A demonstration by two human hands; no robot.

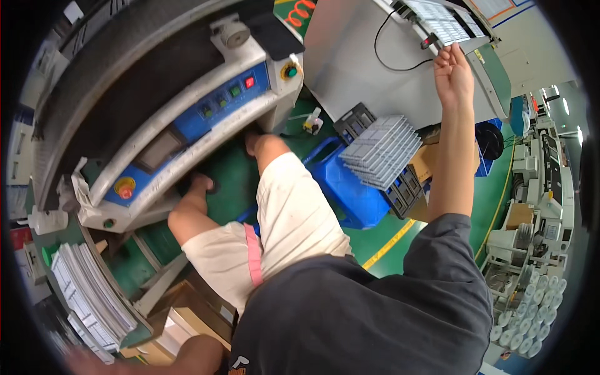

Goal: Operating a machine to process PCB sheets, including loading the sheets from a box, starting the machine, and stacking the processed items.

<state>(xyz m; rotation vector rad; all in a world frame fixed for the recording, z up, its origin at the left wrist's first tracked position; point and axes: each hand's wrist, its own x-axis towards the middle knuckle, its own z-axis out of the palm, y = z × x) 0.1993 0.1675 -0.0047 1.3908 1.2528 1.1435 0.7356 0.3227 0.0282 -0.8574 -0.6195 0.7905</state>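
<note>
My right arm reaches up to the far right. My right hand (454, 76) has its fingers curled and pinched at the near edge of a flat white gridded panel (439, 22), which lies on top of a grey cabinet (350, 56). A black clip-like part with a red spot (429, 41) sits just left of those fingers. My left hand (87, 362) is low at the left rim, smeared by motion, so its fingers cannot be made out. It is nearest to a stack of white panels (87, 294) standing on edge.
Ahead on the left stands a machine with a blue control panel (187, 134) and a red stop button (125, 189). A blue bin (350, 194) beside my legs carries stacked gridded trays (382, 150). A cardboard box (181, 325) is at lower left. Several white reels (531, 312) stand at right.
</note>
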